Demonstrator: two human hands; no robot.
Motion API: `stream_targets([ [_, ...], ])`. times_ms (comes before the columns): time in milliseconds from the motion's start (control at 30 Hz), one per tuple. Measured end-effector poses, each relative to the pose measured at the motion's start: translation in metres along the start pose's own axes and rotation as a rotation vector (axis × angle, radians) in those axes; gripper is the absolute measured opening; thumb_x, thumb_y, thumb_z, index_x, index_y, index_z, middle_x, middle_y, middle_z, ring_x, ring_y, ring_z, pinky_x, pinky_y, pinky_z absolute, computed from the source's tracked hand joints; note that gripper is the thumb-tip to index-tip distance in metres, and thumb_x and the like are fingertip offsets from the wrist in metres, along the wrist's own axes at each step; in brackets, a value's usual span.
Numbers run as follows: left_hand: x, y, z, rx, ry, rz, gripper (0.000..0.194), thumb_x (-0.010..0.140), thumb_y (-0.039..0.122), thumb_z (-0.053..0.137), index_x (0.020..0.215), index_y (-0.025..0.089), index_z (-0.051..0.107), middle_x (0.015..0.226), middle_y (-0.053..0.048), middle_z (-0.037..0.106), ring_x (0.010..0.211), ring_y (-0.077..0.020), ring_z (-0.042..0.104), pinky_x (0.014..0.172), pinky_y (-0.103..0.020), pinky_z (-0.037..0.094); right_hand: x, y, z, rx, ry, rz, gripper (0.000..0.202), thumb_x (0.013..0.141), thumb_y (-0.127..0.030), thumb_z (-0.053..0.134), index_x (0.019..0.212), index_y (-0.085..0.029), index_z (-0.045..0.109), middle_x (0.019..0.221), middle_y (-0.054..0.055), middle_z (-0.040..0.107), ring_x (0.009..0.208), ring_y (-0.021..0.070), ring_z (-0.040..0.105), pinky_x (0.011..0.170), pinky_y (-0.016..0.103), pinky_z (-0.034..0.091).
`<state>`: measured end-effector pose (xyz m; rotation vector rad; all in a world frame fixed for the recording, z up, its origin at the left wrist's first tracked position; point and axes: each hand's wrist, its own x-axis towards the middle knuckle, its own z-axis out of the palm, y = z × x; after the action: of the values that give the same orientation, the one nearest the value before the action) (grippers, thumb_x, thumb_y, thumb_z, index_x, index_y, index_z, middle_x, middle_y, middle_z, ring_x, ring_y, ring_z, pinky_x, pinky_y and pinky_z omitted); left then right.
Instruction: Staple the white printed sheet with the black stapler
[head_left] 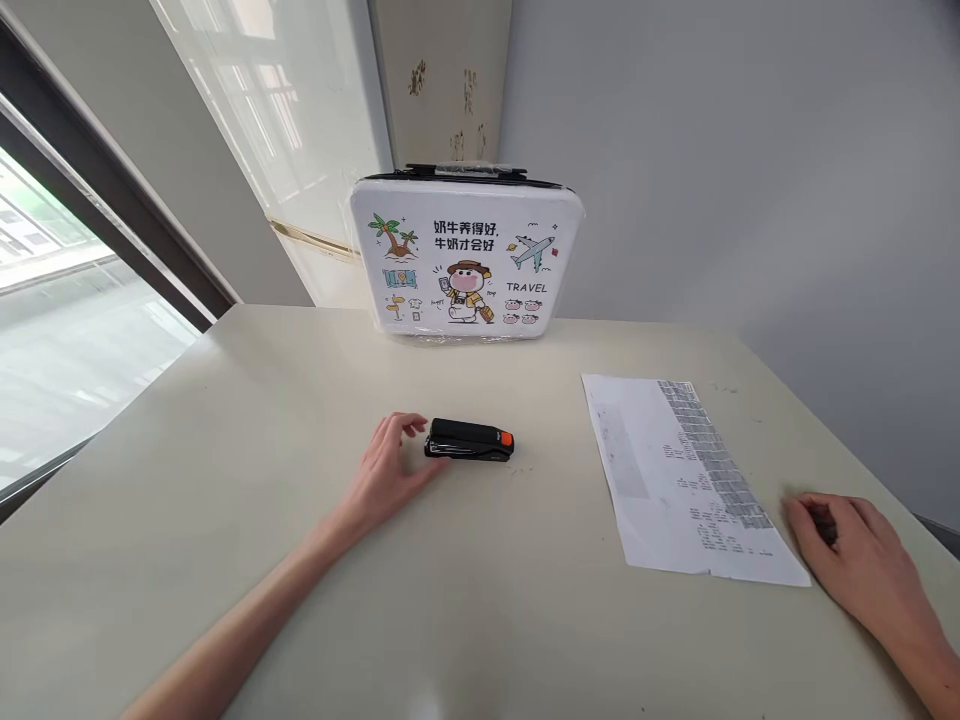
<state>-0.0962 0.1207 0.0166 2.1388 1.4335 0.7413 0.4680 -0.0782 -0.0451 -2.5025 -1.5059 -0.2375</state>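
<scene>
A black stapler (469,441) with an orange tip lies on its side or flat near the middle of the table. Around its left end curves my left hand (386,465), thumb below and fingers above, with a gap between them; whether the thumb touches the stapler I cannot tell. At the right, my right hand (855,550) rests on the table with its fingers curled and thumb bent toward them. Beside it lies a printed sheet of paper (645,520) with a grey patterned strip; nothing shows inside that hand.
Toward the far edge of the pale table (480,620) stands a white cartoon-printed case (480,235) with a black handle, wrapped in clear plastic. Behind it are a glossy white cabinet-like panel (277,130) and a grey wall (712,170). A window (97,300) is at the left.
</scene>
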Motion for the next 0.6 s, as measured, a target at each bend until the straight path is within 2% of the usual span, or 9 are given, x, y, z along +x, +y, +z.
stream_targets([
  [100,0.014,-0.006,0.004,0.031,-0.135,0.058,0.047,0.09,0.05,0.072,0.129,0.029,0.056,0.12,-0.006,0.064,0.112,-0.0266,0.06,0.096,-0.04,0.05,0.0,-0.004,-0.005,0.004,-0.04,0.053,0.033,0.094,-0.056,0.039,0.09,-0.029,0.057,0.106,0.01,0.071,0.092,0.0308,0.068,0.063,0.039,0.048],
  [167,0.02,-0.009,0.006,0.057,-0.152,0.088,0.038,0.092,0.052,0.07,0.119,0.027,0.06,0.112,-0.005,0.065,0.105,-0.0268,0.061,0.094,-0.04,0.05,0.001,-0.008,-0.008,-0.031,-0.018,0.089,0.033,0.094,-0.055,0.039,0.083,-0.029,0.056,0.101,0.007,0.072,0.083,0.0278,0.066,0.059,0.037,0.044],
  [233,0.022,-0.011,0.007,0.078,-0.142,0.114,0.032,0.094,0.054,0.068,0.104,0.025,0.061,0.101,-0.004,0.064,0.095,-0.025,0.06,0.087,-0.039,0.05,0.003,-0.01,-0.009,-0.049,0.001,0.098,0.033,0.093,-0.053,0.041,0.078,-0.028,0.056,0.094,0.005,0.072,0.077,0.0255,0.065,0.057,0.034,0.042],
  [333,0.022,-0.015,0.007,0.099,-0.129,0.131,0.033,0.097,0.055,0.063,0.088,0.023,0.057,0.093,-0.003,0.06,0.089,-0.0231,0.058,0.08,-0.035,0.05,0.008,-0.009,-0.01,-0.047,-0.014,0.091,0.032,0.091,-0.052,0.044,0.076,-0.028,0.059,0.093,0.004,0.073,0.074,0.0243,0.064,0.057,0.033,0.041],
  [467,0.021,-0.024,0.0,0.135,-0.059,0.082,0.036,0.097,0.056,0.06,0.085,0.023,0.059,0.092,-0.004,0.057,0.088,-0.0227,0.058,0.079,-0.035,0.049,0.012,-0.005,-0.009,0.003,-0.058,0.087,0.034,0.09,-0.055,0.047,0.073,-0.029,0.061,0.095,0.006,0.073,0.072,0.0261,0.064,0.058,0.037,0.042],
  [600,0.028,-0.041,-0.014,0.157,0.006,0.01,0.035,0.096,0.056,0.061,0.087,0.022,0.063,0.094,-0.004,0.059,0.088,-0.0227,0.059,0.079,-0.034,0.049,0.009,-0.006,-0.01,0.07,-0.055,0.104,0.034,0.088,-0.057,0.049,0.07,-0.031,0.06,0.094,0.005,0.072,0.074,0.0294,0.065,0.058,0.04,0.044],
])
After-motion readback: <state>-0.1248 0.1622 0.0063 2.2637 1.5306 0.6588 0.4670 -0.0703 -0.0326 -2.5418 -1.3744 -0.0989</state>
